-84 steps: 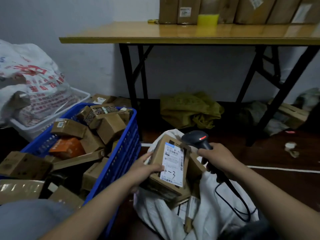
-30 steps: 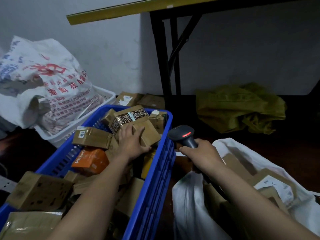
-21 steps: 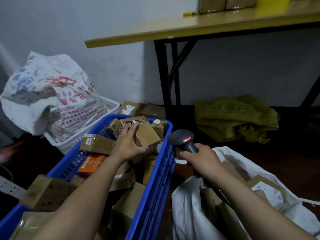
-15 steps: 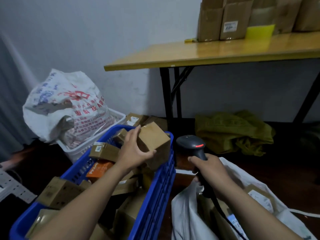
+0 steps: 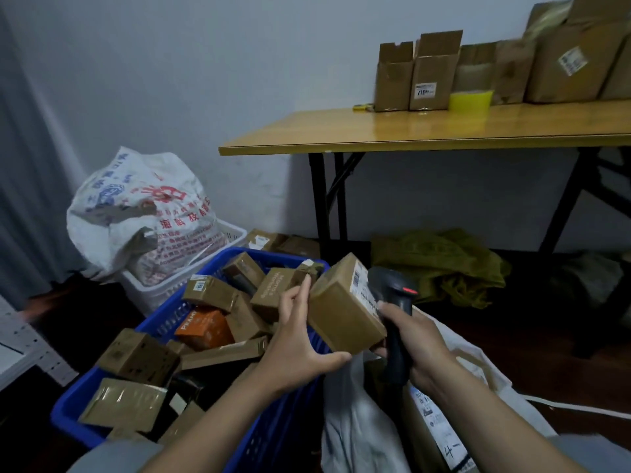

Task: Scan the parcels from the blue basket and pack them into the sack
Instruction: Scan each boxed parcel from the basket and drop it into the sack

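Scan step: brown cardboard parcel (image 5: 338, 312) gripped in left hand (image 5: 297, 349) over right rim of blue plastic basket (image 5: 283, 421), white label (image 5: 357, 279) just beside black handheld scanner (image 5: 392, 302) clasped by right hand (image 5: 420, 346); next, probably squaring label to scanner head, then dropping into white woven sack (image 5: 355, 428) below.

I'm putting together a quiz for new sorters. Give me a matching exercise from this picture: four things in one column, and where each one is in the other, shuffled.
Things:
1. scanner
2. brown parcel
3. orange box
4. yellow roll

Places:
A. in the blue basket
B. on the table
C. held in the left hand
D. held in the right hand

Pairs: 1-D, 2-C, 3-A, 4-B
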